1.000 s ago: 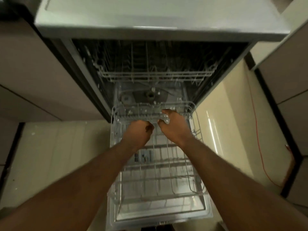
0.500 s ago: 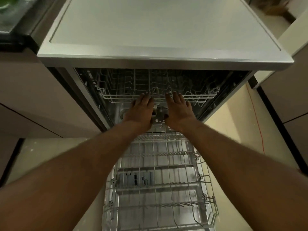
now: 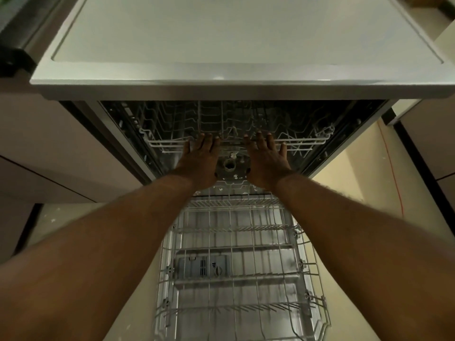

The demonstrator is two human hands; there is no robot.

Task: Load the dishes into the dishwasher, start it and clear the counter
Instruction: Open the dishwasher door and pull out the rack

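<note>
The dishwasher (image 3: 246,89) stands open below me. Its white wire lower rack (image 3: 236,267) is pulled out over the lowered door and holds no dishes. The upper rack (image 3: 307,141) sits inside the dark tub. My left hand (image 3: 200,159) and my right hand (image 3: 267,158) reach side by side to the upper rack's front rail, fingers straight, fingertips at the wire. No dishes are in view.
The dishwasher's flat white top (image 3: 246,33) fills the upper view. Beige cabinet fronts (image 3: 49,148) flank the machine on the left and a cabinet (image 3: 433,143) on the right. A thin red cord (image 3: 394,173) runs down the cream floor at the right. A detergent dispenser (image 3: 202,267) shows through the lower rack.
Both hands let go of the lower rack's front rail and rose to the upper rack's front edge, fingers now straight. The camera tilted up, showing more of the dishwasher's top.
</note>
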